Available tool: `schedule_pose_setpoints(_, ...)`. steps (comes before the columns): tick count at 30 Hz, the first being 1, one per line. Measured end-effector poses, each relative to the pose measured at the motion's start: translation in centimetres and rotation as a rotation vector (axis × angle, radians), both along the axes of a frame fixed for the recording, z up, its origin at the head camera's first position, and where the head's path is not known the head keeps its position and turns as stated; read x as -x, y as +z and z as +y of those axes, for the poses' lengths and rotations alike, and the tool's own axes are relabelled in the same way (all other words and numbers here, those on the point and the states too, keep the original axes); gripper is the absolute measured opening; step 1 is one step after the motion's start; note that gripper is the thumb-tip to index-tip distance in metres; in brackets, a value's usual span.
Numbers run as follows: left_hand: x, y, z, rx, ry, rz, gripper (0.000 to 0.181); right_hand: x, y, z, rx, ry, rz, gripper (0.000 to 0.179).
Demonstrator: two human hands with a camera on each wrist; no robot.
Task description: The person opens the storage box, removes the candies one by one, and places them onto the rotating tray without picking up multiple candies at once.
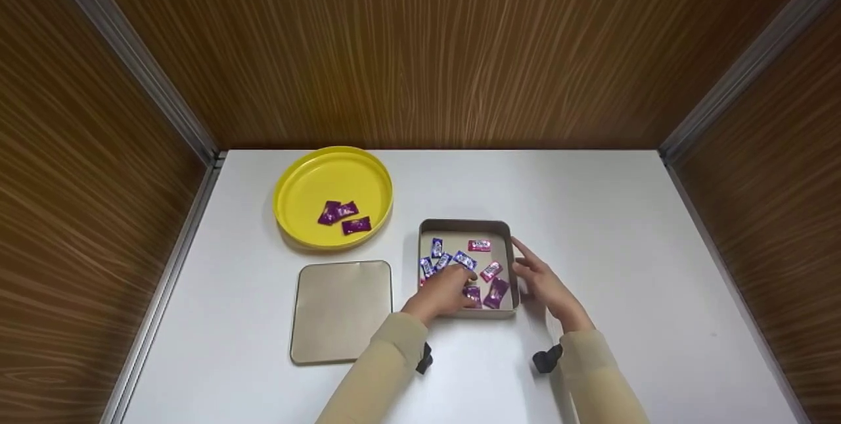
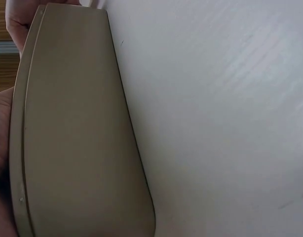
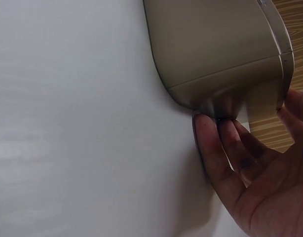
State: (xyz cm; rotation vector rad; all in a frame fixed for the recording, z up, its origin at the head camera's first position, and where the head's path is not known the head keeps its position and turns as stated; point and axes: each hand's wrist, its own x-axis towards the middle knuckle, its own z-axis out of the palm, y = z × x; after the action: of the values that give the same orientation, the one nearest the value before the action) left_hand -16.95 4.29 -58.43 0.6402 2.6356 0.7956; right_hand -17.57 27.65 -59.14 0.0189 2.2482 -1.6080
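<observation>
A metal tin (image 1: 467,314) holds several wrapped candies: blue candies (image 1: 465,259), pink candies (image 1: 479,246) and purple candies (image 1: 496,293). My left hand (image 1: 445,291) reaches over the tin's near left rim, its bent fingers and thumb around a purple candy (image 1: 472,295). Whether they pinch it is not plain; the left wrist view shows mostly the tin's outer wall (image 2: 72,123). On the tin's right side rests my right hand (image 1: 546,284), fingers extended. In the right wrist view, its fingertips (image 3: 206,126) touch the tin's outer wall near a rounded corner.
A round yellow tray (image 1: 315,181) stands at the back left with three purple candies (image 1: 357,225) in it. Left of the tin lies a flat metal lid (image 1: 341,312). Wood-grain panels (image 1: 420,49) enclose the white table (image 1: 591,213) at the back and sides.
</observation>
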Motion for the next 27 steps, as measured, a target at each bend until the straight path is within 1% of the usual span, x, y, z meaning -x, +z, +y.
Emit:
schedule_pose_setpoints(3,0.0,0.0,0.1,0.004,0.007,-0.004,0.053,0.0,-0.1,0.0,-0.001,0.0,0.006,0.056)
schedule_pose_setpoints(5,0.0,0.0,0.1,0.0,0.019,-0.012,0.053,-0.2,0.9,-0.3,0.003,0.004,0.003,0.057)
schedule_pose_setpoints(10,0.2,-0.4,0.0,-0.038,0.019,0.004,0.052,-1.0,3.4,-0.9,0.027,0.039,-0.021,0.057)
schedule_pose_setpoints(12,0.3,-0.6,0.0,-0.05,0.01,0.017,0.049,-1.1,3.5,-0.9,0.035,0.042,-0.023,0.057)
schedule_pose_setpoints(14,0.3,-0.6,0.1,-0.057,0.014,0.011,0.046,-1.1,3.6,-1.0,0.035,0.041,-0.025,0.057)
schedule_pose_setpoints(18,0.4,-0.6,0.1,-0.044,0.002,0.028,0.04,-1.1,3.3,-0.9,0.042,0.039,-0.03,0.057)
schedule_pose_setpoints(20,0.4,-0.6,0.1,-0.039,0.0,0.034,0.037,-0.9,2.7,-0.8,0.048,0.036,-0.037,0.058)
schedule_pose_setpoints(23,0.4,-0.6,0.0,-0.039,0.001,0.041,0.031,-0.5,1.5,-0.5,0.035,0.017,-0.021,0.057)
schedule_pose_setpoints(25,0.4,-0.6,-0.1,-0.041,0.003,0.051,0.026,-0.2,0.8,-0.5,0.013,0.007,-0.004,0.057)
schedule_pose_setpoints(27,0.4,-0.6,-0.2,-0.046,0.007,0.06,0.022,0.0,0.6,-0.6,-0.025,-0.002,0.022,0.057)
